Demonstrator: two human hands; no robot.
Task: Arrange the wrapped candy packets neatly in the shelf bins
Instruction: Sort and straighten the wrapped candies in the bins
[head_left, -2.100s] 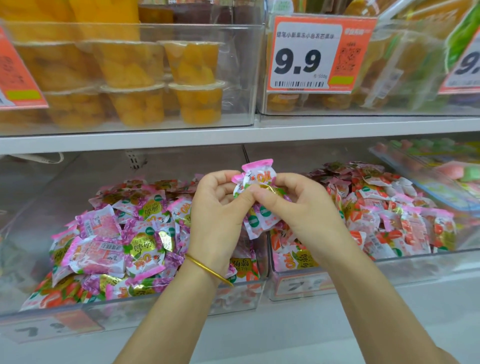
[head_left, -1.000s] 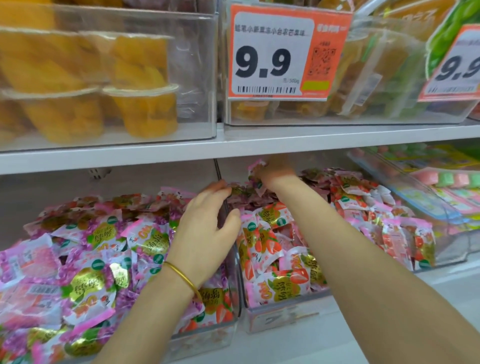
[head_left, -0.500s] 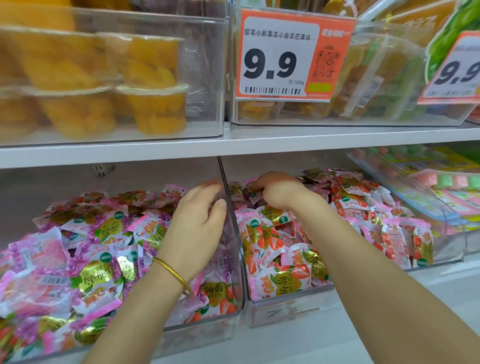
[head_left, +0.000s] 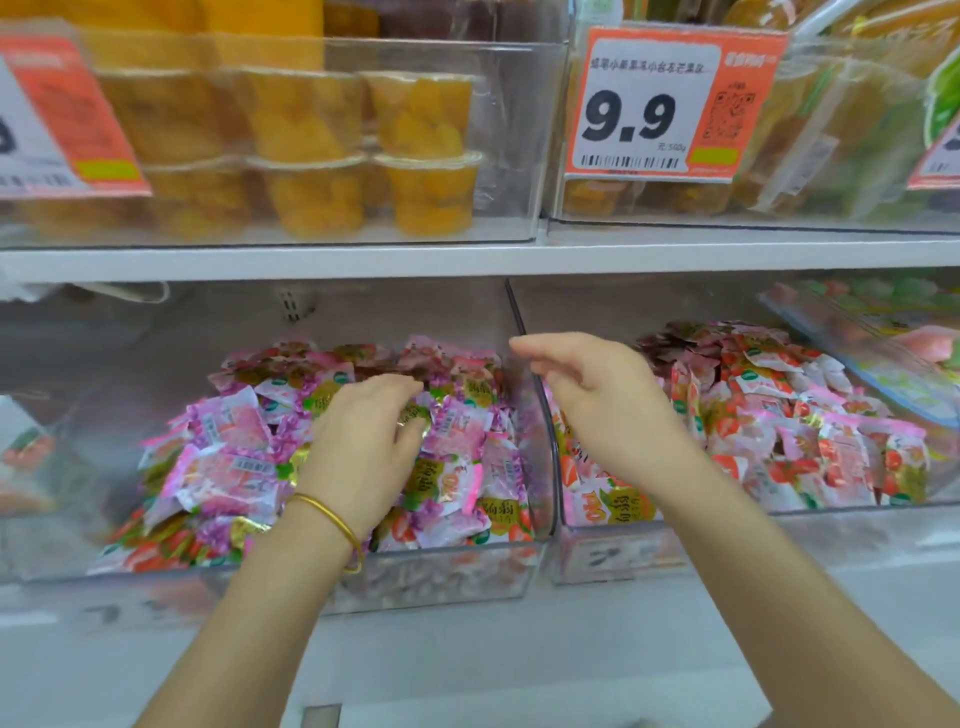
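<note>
Left hand (head_left: 363, 447) down on the pink candy packets (head_left: 234, 467), right hand (head_left: 597, 400) hanging empty over the bin wall.
Left-hand fingers curl onto the heap in the left bin (head_left: 441, 577), likely to gather or level it; whether they pinch a packet I cannot tell. The right hand's fingers are loose and apart, holding nothing, above the clear wall beside the right bin (head_left: 623, 556) of red-printed packets. Both bins sit in a white shop shelf; the shelf board (head_left: 467, 257) above carries yellow fruit cups (head_left: 311, 192) and an orange price tag (head_left: 654, 104).
</note>
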